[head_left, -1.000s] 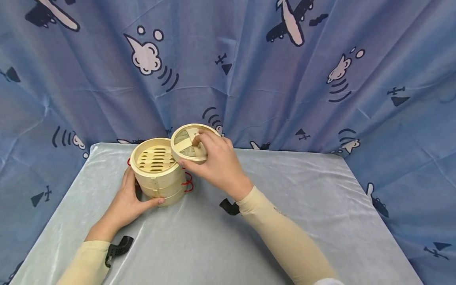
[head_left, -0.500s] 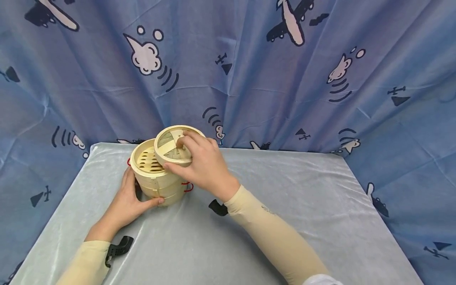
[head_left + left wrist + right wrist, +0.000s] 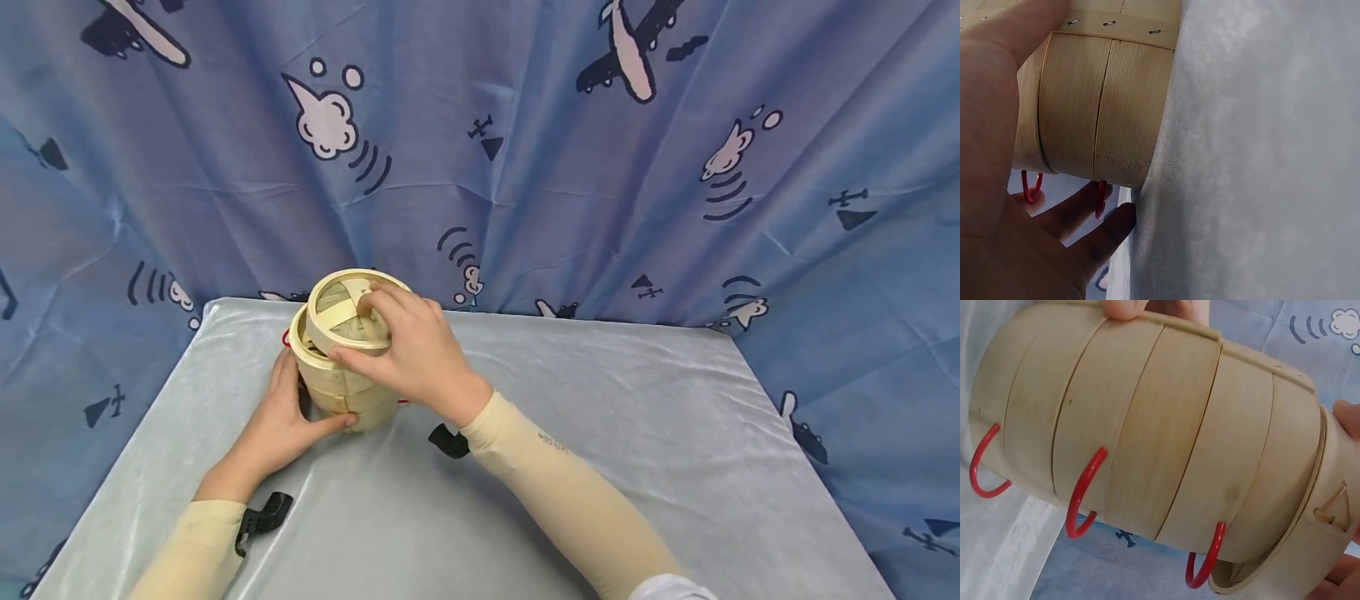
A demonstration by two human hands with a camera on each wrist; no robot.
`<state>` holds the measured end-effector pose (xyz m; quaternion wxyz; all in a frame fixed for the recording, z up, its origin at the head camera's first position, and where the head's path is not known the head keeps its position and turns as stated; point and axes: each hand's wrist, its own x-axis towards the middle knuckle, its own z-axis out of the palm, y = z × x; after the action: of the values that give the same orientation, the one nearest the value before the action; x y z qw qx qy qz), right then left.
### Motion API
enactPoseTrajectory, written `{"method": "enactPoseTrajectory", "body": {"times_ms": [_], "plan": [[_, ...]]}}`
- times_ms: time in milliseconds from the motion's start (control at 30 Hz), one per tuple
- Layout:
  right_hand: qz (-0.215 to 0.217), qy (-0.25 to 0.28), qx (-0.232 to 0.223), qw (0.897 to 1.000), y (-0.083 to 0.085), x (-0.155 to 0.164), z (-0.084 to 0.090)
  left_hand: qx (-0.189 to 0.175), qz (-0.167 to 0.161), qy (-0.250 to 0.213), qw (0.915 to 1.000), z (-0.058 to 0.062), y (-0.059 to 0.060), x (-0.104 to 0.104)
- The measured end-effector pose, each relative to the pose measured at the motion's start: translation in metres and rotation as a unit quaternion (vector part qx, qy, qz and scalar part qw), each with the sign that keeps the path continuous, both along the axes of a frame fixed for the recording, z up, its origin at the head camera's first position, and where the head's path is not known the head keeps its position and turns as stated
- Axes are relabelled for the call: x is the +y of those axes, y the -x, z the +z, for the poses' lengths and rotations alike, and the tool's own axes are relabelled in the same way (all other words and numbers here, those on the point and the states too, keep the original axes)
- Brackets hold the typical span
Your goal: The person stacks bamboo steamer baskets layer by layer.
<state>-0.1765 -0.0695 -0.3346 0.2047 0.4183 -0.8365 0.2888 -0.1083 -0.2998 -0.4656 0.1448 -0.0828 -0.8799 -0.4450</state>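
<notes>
Bamboo steamer point(image 3: 341, 383) between both hands, lid point(image 3: 347, 312) under right hand point(image 3: 408, 354).

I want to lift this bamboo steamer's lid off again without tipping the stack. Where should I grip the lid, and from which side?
Probably from above, fingertips spread around the rim of the lid, as the right hand holds it now. The lid is a flat round disc lying tilted on the bamboo steamer stack, so its rim is free all round. The left hand steadies the stack's lower tiers.
</notes>
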Motion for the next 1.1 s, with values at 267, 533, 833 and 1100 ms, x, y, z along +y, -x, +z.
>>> {"method": "enactPoseTrajectory", "body": {"times_ms": [267,533,833,1100], "plan": [[-0.002,-0.036,0.029,0.999,0.002,-0.006,0.000,-0.002,-0.011,-0.001,0.9999,-0.004,0.004,0.003],[0.018,-0.062,0.043,0.997,0.006,-0.011,0.006,0.008,-0.013,-0.004,0.9999,-0.004,0.007,0.007],[0.010,-0.063,0.027,0.998,0.011,-0.006,0.001,0.007,-0.020,0.005,0.9998,-0.001,0.012,0.006],[0.004,-0.059,0.054,0.997,0.011,-0.011,-0.004,0.016,-0.010,0.003,0.9998,-0.001,0.008,0.004]]}}
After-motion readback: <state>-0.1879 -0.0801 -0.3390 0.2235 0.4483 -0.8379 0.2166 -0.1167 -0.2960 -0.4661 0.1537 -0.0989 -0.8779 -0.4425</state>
